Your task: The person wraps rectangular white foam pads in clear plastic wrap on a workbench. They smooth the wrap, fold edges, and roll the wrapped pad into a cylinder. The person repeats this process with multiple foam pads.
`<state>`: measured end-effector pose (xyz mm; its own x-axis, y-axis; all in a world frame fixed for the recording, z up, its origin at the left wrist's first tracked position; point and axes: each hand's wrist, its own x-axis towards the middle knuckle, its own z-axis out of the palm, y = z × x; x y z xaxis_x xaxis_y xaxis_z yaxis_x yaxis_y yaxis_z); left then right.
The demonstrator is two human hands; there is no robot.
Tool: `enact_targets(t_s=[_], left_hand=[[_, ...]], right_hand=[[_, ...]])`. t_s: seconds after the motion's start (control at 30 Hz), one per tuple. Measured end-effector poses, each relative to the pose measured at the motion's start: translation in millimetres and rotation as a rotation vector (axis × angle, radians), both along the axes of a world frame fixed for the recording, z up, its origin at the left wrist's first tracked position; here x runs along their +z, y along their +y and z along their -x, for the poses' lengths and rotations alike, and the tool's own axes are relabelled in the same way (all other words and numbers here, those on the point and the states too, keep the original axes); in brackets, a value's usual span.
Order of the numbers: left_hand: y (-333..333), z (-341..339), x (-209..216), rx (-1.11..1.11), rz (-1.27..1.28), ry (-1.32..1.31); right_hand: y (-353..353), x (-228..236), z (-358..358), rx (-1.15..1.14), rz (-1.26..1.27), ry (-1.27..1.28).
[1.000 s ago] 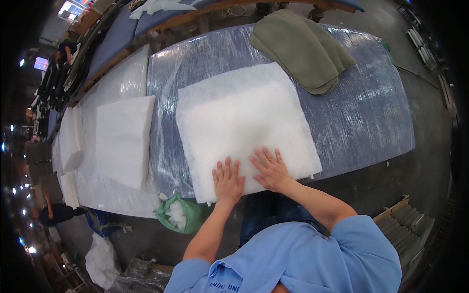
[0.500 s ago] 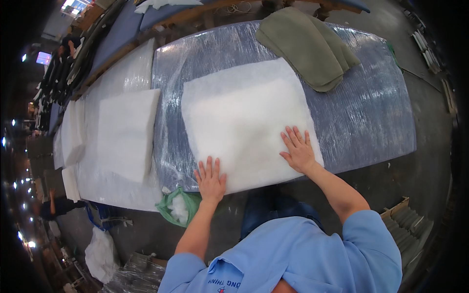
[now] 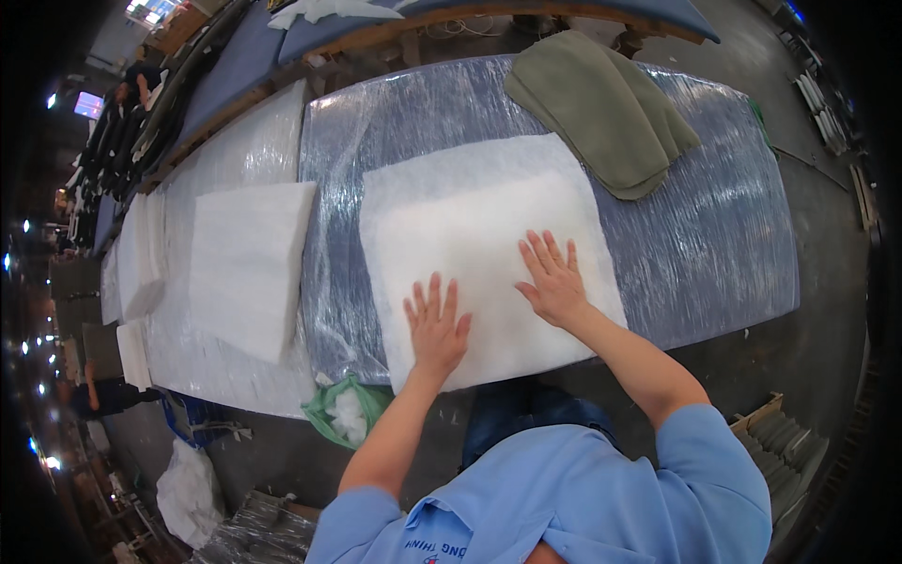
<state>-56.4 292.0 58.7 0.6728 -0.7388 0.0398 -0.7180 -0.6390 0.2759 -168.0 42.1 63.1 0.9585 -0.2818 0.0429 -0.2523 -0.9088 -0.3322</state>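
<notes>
A square of white fibre wadding (image 3: pixel 498 216) lies on the table (image 3: pixel 695 254), which is wrapped in clear plastic over a blue surface. A thicker, brighter layer covers most of a thinner sheet, whose edge shows along the far side. My left hand (image 3: pixel 439 334) rests flat on the near left part of the wadding, fingers spread. Further right, my right hand (image 3: pixel 554 287) lies on it too, palm down with the fingers apart. Neither hand holds anything. Beyond the wadding's far right corner lie olive-green fabric pieces (image 3: pixel 601 113), stacked and overlapping.
More white wadding (image 3: pixel 249 263) is piled on the plastic-covered table to the left. A green bag (image 3: pixel 329 423) with white fluff hangs at the near edge. A white bag (image 3: pixel 188 493) sits on the floor at lower left. Grey-green pieces (image 3: pixel 785 451) stand in a crate at right.
Both hands have slid inward over the wadding, the left one rightward and away from me, the right one slightly leftward. They stay flat. The whole view has shifted a little.
</notes>
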Motion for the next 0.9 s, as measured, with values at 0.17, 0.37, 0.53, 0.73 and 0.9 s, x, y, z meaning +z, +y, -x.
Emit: enact_targets(t_s=[0.17,0.37,0.53,0.73,0.9], left_hand=[[-24.9,-30.8,-22.2,-0.004,-0.154,0.031],[-15.7,-40.3,-21.0,-0.069,-0.176,0.084],[22.1,-55.9,-22.9,-0.105,-0.123,0.046],[32.7,-101.5,-8.4,0.812,0.169,0.38],[15.1,-112.1,-17.7,0.882,0.129,0.338]], right_hand=[[-22.0,-27.2,-21.8,-0.045,0.084,0.105],[-26.8,-34.5,-19.7,-0.029,0.074,0.158],[-45.2,-30.1,-21.4,-0.017,-0.128,0.059],[-101.2,-4.5,14.6,-0.734,-0.28,-0.349],[-104.5,-35.2,26.0,-0.965,-0.533,-0.008]])
